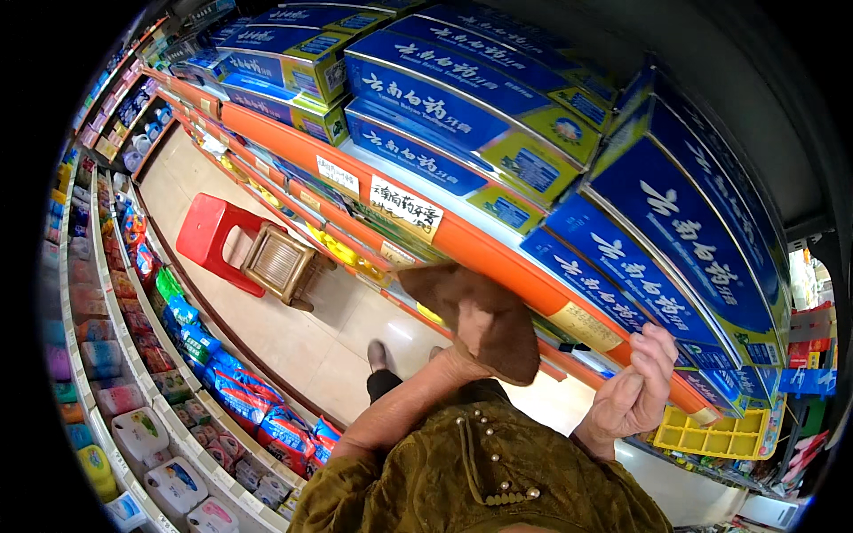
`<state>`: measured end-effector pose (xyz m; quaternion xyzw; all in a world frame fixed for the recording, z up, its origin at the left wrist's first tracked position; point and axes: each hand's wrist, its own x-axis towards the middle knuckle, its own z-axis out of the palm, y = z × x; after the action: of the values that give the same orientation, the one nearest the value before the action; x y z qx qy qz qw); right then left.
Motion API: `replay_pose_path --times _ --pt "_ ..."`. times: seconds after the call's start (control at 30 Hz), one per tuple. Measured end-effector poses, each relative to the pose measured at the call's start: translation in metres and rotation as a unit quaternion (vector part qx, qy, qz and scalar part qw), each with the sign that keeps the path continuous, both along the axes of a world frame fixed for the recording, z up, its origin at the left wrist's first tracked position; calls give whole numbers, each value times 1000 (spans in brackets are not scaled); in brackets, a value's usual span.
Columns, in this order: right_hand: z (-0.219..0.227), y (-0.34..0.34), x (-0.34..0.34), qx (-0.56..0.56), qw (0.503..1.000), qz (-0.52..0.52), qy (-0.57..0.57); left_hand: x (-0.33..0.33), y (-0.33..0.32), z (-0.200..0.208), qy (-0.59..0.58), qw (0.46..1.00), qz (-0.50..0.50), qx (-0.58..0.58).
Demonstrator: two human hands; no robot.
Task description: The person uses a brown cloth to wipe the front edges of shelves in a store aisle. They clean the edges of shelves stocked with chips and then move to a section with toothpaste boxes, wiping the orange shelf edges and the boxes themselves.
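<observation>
My left hand (476,330) is closed on a brown cloth (514,342), which drapes over most of its fingers just below the orange shelf edge (480,258). My right hand (631,386) is raised beside the same edge, near its right end. Its fingers are curled together, and whatever may be between them is hidden. Close to its fingertips lie blue and yellow-green toothpaste boxes (586,274). More of these long boxes (435,84) are stacked flat along the shelf, and larger ones (684,213) stand at the right.
A red plastic stool (213,235) and a small brown stool (277,265) stand on the tiled floor (351,306). Opposite runs a low shelf with colourful bags (240,391) and white tubs (178,484). A yellow compartment tray (711,433) sits at the lower right.
</observation>
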<state>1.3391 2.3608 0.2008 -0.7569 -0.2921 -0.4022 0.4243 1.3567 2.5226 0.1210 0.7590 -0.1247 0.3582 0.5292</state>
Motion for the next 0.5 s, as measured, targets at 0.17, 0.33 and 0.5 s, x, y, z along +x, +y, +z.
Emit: replay_pose_path --times 0.17,0.33,0.5 --pt "0 28 -2 8 1000 -21 21 -2 13 -49 -47 990 -24 128" --pt "4 47 -2 -3 998 -59 12 12 44 -42 -82 945 113 295" --pt "11 53 -10 8 994 -109 5 8 44 -16 -34 983 -11 182"
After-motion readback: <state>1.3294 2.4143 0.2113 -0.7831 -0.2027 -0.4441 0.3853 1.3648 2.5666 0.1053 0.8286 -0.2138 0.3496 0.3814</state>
